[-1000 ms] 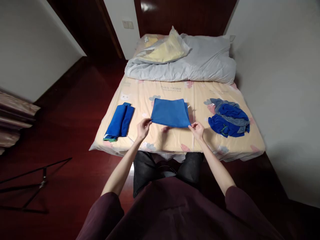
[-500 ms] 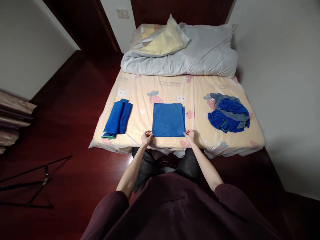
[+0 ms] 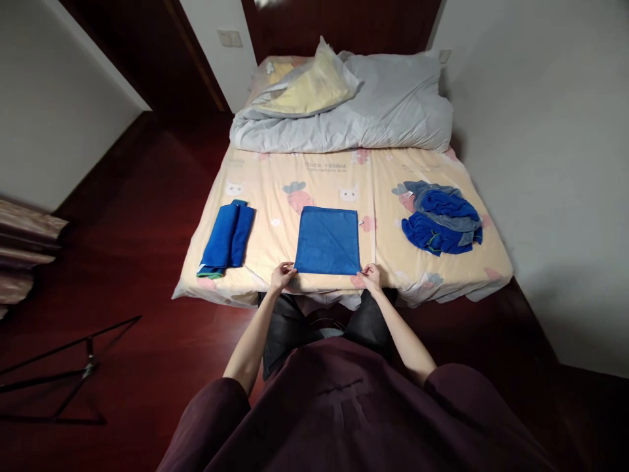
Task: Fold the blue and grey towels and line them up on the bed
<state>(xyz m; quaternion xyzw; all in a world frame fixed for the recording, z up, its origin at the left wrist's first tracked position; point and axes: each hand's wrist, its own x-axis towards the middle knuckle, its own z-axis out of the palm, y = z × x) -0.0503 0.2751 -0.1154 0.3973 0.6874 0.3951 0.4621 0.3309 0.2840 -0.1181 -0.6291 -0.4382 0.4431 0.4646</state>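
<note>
A blue cloth, folded to a near square, lies flat on the bed close to its front edge. My left hand pinches its near left corner. At the near right corner, the fingers of my right hand are closed on the same cloth. A small white tag sticks out at its right side. Folded blue cloths with a green edge lie to the left. On the right is a crumpled heap of blue and grey cloths.
The bed sheet is pale yellow with carrots and rabbits. A grey quilt and a yellow pillow lie at the head end. A black stand leg is on the floor at left; a wall rises at right.
The cloth's near edge has been drawn slightly by both hands, and its layers now line up more closely at the right side. The whole view has shifted a little.
</note>
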